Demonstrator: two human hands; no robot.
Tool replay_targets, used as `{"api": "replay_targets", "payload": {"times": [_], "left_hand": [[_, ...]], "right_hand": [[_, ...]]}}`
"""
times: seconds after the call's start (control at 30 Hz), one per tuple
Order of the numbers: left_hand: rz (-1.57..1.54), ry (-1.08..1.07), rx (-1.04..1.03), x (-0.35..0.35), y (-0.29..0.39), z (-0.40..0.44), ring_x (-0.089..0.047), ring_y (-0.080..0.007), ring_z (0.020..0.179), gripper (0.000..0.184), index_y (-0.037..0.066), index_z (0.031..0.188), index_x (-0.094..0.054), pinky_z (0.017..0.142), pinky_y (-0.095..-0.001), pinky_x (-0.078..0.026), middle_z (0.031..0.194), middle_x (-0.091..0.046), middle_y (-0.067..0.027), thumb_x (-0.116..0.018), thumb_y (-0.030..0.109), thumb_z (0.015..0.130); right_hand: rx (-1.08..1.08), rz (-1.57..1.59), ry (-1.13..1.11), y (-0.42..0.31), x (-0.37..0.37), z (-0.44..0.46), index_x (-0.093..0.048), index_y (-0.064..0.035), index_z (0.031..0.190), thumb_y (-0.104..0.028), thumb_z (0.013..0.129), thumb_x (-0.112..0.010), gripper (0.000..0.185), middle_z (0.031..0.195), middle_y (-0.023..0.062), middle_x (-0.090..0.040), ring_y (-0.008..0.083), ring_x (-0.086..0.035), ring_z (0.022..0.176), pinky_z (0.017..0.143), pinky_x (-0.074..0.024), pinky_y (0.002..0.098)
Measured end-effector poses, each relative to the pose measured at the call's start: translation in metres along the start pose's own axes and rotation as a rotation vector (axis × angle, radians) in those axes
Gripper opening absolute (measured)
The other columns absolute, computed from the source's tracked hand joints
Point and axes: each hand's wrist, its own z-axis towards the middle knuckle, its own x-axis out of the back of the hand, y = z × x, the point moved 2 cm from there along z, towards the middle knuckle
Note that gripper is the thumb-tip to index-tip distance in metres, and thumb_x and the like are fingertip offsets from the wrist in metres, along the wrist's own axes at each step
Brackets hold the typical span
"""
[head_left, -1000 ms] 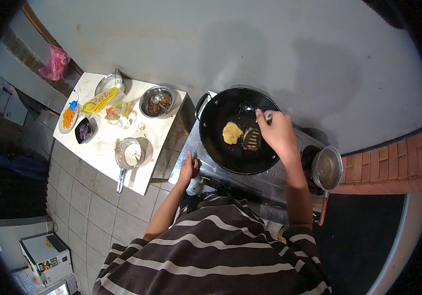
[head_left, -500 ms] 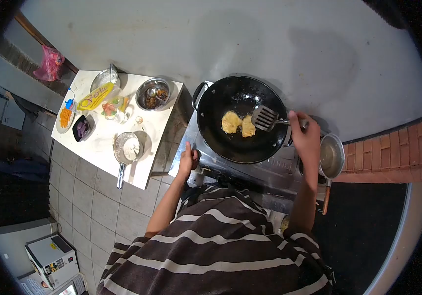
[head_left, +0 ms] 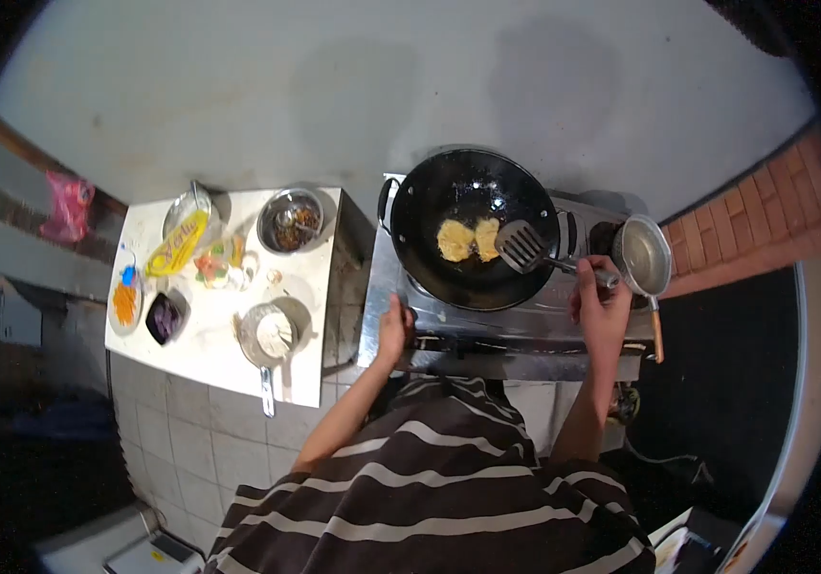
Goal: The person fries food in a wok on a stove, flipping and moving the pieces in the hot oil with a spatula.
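Observation:
A slotted metal spatula (head_left: pixel 523 247) is in my right hand (head_left: pixel 605 304), whose fingers are closed round its handle. Its blade is inside the black wok (head_left: pixel 474 292), beside two pale yellow fried pieces (head_left: pixel 455 240) and over the edge of the right one. Oil glistens on the wok's bottom. The wok sits on a steel gas stove (head_left: pixel 384 287). At the stove's front left, my left hand (head_left: pixel 393 331) has its fingers closed at a dark stove knob (head_left: pixel 410 315), with the thumb pointing up; part of the grip is hidden.
To the right is a saucepan (head_left: pixel 646 253) with a wooden handle. The white table (head_left: pixel 210 359) on the left bears a floured saucepan (head_left: pixel 264 337), a steel bowl (head_left: pixel 291 221) of dark food, a yellow packet (head_left: pixel 179 243), a plate of orange pieces (head_left: pixel 124 306) and a black bowl (head_left: pixel 163 319).
My view has shifted, so the table appears lower. My right hand has turned and come lower, tilting the spatula's handle downward. The spatula blade stays by the right fried piece.

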Motion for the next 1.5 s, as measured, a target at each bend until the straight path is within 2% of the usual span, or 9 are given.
{"api": "replay_targets", "payload": {"times": [0.2, 0.3, 0.63, 0.73, 0.8, 0.83, 1.0, 1.4, 1.5], "left_hand": [[-0.04, -0.156, 0.017, 0.003, -0.018, 0.011, -0.036, -0.0108, 0.046, 0.073, 0.009, 0.051, -0.044, 0.046, -0.0275, -0.027, 0.049, -0.04, 0.0011, -0.027, 0.064, 0.097], [-0.137, -0.141, -0.013, 0.0, -0.026, 0.015, -0.028, -0.0107, 0.038, 0.07, 0.013, 0.05, -0.039, 0.04, -0.0282, -0.018, 0.045, -0.033, 0.0023, -0.028, 0.064, 0.097], [-0.135, -0.12, 0.111, 0.0, -0.01, 0.007, -0.033, -0.0098, 0.039, 0.072, 0.012, 0.048, -0.039, 0.04, -0.0264, -0.022, 0.045, -0.035, 0.0018, -0.028, 0.064, 0.096], [-0.141, -0.101, 0.135, 0.004, -0.012, 0.008, -0.034, -0.0098, 0.041, 0.072, 0.012, 0.049, -0.04, 0.041, -0.0266, -0.023, 0.046, -0.036, 0.0016, -0.028, 0.064, 0.097], [-0.036, -0.061, 0.008, 0.001, -0.021, 0.014, -0.035, -0.0099, 0.043, 0.072, 0.011, 0.051, -0.043, 0.044, -0.027, -0.025, 0.047, -0.037, 0.0012, -0.028, 0.064, 0.097], [-0.051, -0.063, 0.046, 0.002, -0.023, 0.015, -0.035, -0.01, 0.045, 0.072, 0.01, 0.051, -0.044, 0.045, -0.0273, -0.026, 0.048, -0.038, 0.0015, -0.027, 0.064, 0.097], [-0.106, 0.038, 0.06, -0.002, -0.021, 0.014, -0.034, -0.0101, 0.041, 0.071, 0.012, 0.052, -0.041, 0.042, -0.027, -0.023, 0.047, -0.036, 0.0019, -0.028, 0.067, 0.095], [-0.075, 0.137, 0.093, -0.003, -0.016, 0.01, -0.033, -0.0096, 0.041, 0.073, 0.012, 0.05, -0.04, 0.041, -0.0265, -0.024, 0.046, -0.036, 0.0023, -0.027, 0.07, 0.093], [-0.1, 0.086, 0.127, -0.004, -0.01, 0.006, -0.027, -0.0103, 0.035, 0.074, 0.014, 0.049, -0.034, 0.037, -0.0277, -0.017, 0.044, -0.031, 0.0029, -0.022, 0.074, 0.091]], "right_hand": [[0.069, -0.117, 0.083, -0.008, -0.041, -0.04, -0.058, -0.0023, 0.095, -0.013, 0.093, -0.061, 0.011, 0.063, -0.0005, -0.056, 0.0043, -0.051, 0.054, 0.047, -0.0378, 0.0222], [0.139, -0.268, 0.02, -0.014, -0.048, -0.052, -0.058, -0.0025, 0.095, -0.011, 0.093, -0.061, 0.009, 0.063, 0.0028, -0.056, 0.006, -0.052, 0.054, 0.051, -0.0412, 0.024], [0.267, -0.449, -0.031, -0.021, -0.056, -0.041, -0.058, -0.002, 0.094, -0.014, 0.09, -0.064, 0.014, 0.063, 0.0104, -0.058, 0.0154, -0.054, 0.051, 0.053, -0.043, 0.0272], [0.21, -0.467, -0.121, -0.013, -0.054, -0.03, -0.058, -0.0029, 0.093, -0.016, 0.09, -0.064, 0.015, 0.061, 0.0098, -0.058, 0.0165, -0.051, 0.05, 0.053, -0.0419, 0.0285], [0.351, -0.387, -0.084, -0.005, -0.051, -0.02, -0.058, -0.0037, 0.094, -0.017, 0.09, -0.065, 0.016, 0.06, 0.0097, -0.056, 0.0151, -0.048, 0.049, 0.052, -0.0404, 0.0295], [0.216, -0.454, -0.131, -0.008, -0.048, -0.018, -0.058, -0.0035, 0.094, -0.017, 0.09, -0.065, 0.016, 0.062, 0.0078, -0.055, 0.0127, -0.048, 0.053, 0.054, -0.0401, 0.0287], [0.323, -0.318, -0.206, 0.005, -0.039, -0.001, -0.057, -0.0032, 0.093, -0.013, 0.091, -0.063, 0.012, 0.065, 0.0022, -0.052, 0.0078, -0.044, 0.06, 0.056, -0.0377, 0.0254], [0.237, -0.177, -0.312, 0.015, -0.021, 0.037, -0.06, -0.0007, 0.089, -0.01, 0.09, -0.066, 0.011, 0.061, -0.0047, -0.045, 0.0004, -0.038, 0.057, 0.051, -0.0324, 0.0193], [0.309, -0.126, -0.283, 0.025, -0.014, 0.04, -0.06, -0.0001, 0.089, -0.009, 0.089, -0.067, 0.011, 0.062, -0.0049, -0.048, 0.0002, -0.039, 0.057, 0.051, -0.0317, 0.0178]]}}
